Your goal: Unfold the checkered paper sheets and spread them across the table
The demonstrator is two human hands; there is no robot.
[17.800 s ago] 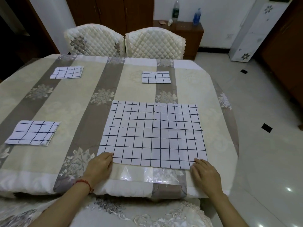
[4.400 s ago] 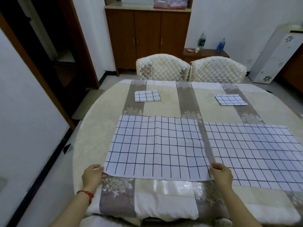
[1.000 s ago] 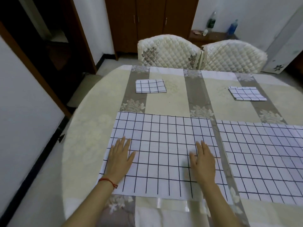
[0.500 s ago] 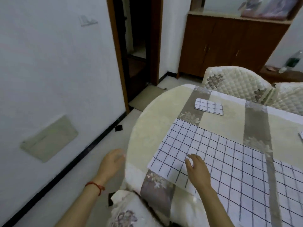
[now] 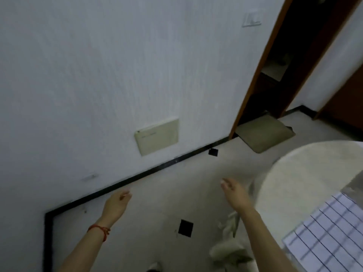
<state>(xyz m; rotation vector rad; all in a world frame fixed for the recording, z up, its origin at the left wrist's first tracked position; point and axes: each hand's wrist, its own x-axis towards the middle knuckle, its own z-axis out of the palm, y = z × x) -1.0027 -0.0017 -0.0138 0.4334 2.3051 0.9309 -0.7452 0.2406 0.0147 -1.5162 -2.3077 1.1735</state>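
Only a corner of one unfolded checkered paper sheet [image 5: 326, 234] shows, lying on the round table [image 5: 302, 173] at the lower right. My left hand [image 5: 115, 205] hangs over the floor with a red cord at the wrist, fingers loose and holding nothing. My right hand [image 5: 234, 193] is also in the air over the floor, left of the table's rim, fingers relaxed and empty. The other sheets are out of view.
A white wall [image 5: 98, 75] with a beige panel [image 5: 157, 138] fills the left. A black skirting line runs along the light tiled floor [image 5: 167, 203]. A dark doorway [image 5: 294, 55] with a mat [image 5: 265, 132] lies at the upper right.
The view has swung left, off the table and onto the wall and floor. My right hand has lifted off the unfolded sheet, and both hands now hang free over the floor.
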